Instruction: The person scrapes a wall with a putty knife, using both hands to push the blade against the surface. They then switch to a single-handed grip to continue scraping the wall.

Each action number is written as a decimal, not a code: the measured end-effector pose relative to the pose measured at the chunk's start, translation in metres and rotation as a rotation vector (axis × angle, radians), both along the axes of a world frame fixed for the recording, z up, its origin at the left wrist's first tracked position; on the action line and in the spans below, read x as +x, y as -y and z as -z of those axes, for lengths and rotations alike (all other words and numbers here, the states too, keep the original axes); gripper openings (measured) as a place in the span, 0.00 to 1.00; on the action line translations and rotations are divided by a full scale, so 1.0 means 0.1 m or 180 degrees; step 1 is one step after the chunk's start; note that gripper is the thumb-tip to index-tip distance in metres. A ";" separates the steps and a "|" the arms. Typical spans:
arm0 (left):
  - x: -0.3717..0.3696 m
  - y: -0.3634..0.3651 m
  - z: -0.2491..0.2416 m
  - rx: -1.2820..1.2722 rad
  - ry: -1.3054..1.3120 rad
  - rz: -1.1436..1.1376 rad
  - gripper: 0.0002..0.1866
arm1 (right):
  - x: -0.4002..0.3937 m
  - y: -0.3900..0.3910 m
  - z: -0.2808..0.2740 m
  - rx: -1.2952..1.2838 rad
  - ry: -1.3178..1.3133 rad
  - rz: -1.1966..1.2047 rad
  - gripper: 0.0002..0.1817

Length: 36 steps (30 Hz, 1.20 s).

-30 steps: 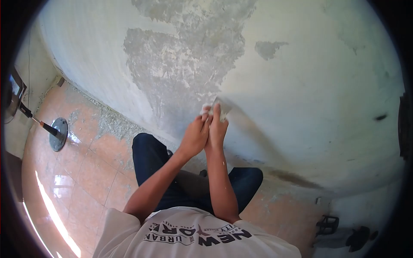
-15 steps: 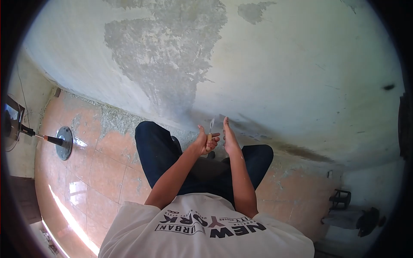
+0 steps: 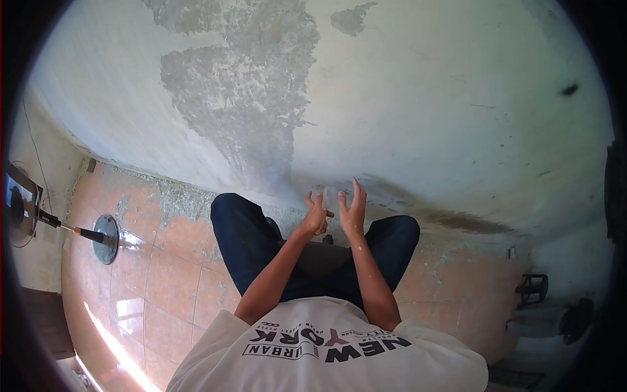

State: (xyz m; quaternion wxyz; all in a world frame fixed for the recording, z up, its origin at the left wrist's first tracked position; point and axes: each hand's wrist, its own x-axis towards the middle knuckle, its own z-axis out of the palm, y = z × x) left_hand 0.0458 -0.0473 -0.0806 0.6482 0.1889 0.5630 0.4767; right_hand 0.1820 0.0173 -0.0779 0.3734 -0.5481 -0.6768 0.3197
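My left hand (image 3: 315,216) is closed, and the light wooden handle in it shows only in the earlier view. A pale, shiny shape just beyond its fingers looks like the blade of a scraper (image 3: 329,192), blurred against the wall. My right hand (image 3: 353,209) is beside it, open, with thumb and fingers apart and nothing in it. Both hands are between my bent knees, close to the foot of the pale wall (image 3: 405,104). Higher up the wall is a large rough grey patch (image 3: 241,91) where the paint is off.
Paint flakes (image 3: 186,199) lie on the tiled floor (image 3: 163,261) along the wall base. On the left is a stand with a round base (image 3: 106,239). A dark stain (image 3: 467,222) marks the lower wall. Dark objects (image 3: 532,289) are at the far right.
My right hand has spread its fingers, having been flat and upright. My left hand has turned, hiding the wooden handle. The whole view has shifted slightly.
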 end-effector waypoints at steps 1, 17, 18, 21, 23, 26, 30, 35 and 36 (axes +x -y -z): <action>0.01 -0.01 0.01 0.0015 0.0004 -0.0004 0.53 | 0.00 0.09 -0.20 0.0634 0.0376 -0.0350 0.32; -0.26 0.22 0.01 0.0425 -0.0962 -0.0136 0.43 | 0.01 -0.15 0.14 0.1466 0.2498 -0.0830 0.38; -0.29 0.27 0.01 0.0397 -0.0945 -0.0242 0.39 | 0.00 -0.19 0.16 0.1494 0.2465 -0.0865 0.38; -0.42 0.41 0.10 0.0438 -0.0952 -0.0534 0.30 | -0.08 -0.07 0.34 0.0735 0.0941 -0.0709 0.30; -0.45 0.48 0.02 0.0499 -0.0970 -0.0585 0.26 | -0.17 0.01 0.49 -0.1692 -0.1373 -0.1256 0.26; -0.41 0.43 -0.28 0.0798 -0.0908 -0.0594 0.19 | -0.45 0.25 0.03 -0.2335 -0.2392 -0.1105 0.28; -0.48 0.35 -0.75 0.1301 -0.0951 -0.0449 0.16 | -0.79 0.13 -0.54 -0.1676 -0.2232 -0.1529 0.24; -0.75 0.25 -1.44 0.1711 -0.0413 -0.0372 0.19 | -1.26 0.02 -1.50 -0.1398 -0.2711 -0.1430 0.24; -0.79 0.23 -1.54 0.1664 -0.0473 -0.0329 0.21 | -1.33 -0.06 -1.55 -0.1244 -0.2671 -0.1550 0.25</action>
